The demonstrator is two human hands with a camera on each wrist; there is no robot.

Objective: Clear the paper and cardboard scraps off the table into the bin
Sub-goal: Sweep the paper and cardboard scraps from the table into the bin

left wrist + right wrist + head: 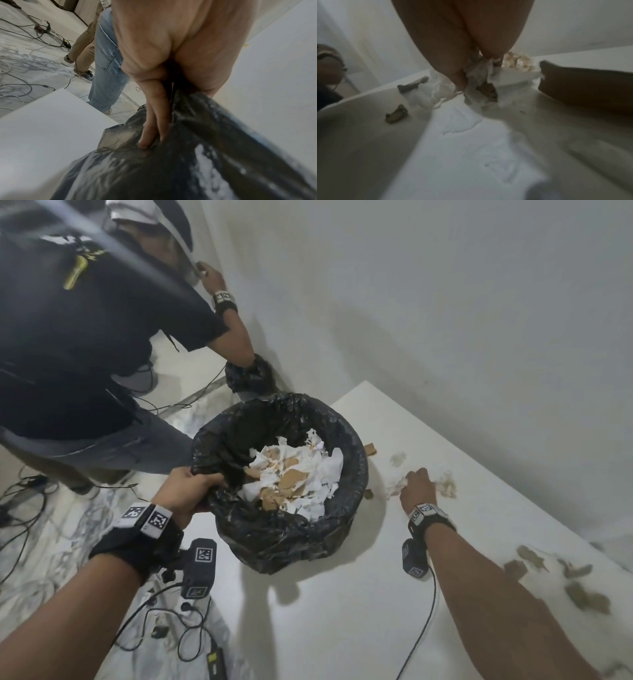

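Observation:
A bin lined with a black bag (pixel 274 542) stands at the white table's (pixel 342 621) left edge, holding white paper and brown cardboard scraps (pixel 291 477). My left hand (pixel 191 486) grips the near-left rim; in the left wrist view its fingers (pixel 154 128) curl over the black liner (pixel 188 169). On the table right of the bin, my right hand (pixel 416 487) rests with fingers curled round crumpled paper scraps (pixel 479 77). More scraps (pixel 447 489) lie just beyond the hand. Small cardboard bits (pixel 371 449) sit by the bin's far side.
Several brown and white scraps (pixel 579 590) lie near the table's right edge. Another person (pixel 85 337) stands at the left, an arm down in a second black bag (pixel 250 374). Cables (pixel 30 508) run across the marble floor. A white wall closes off the back.

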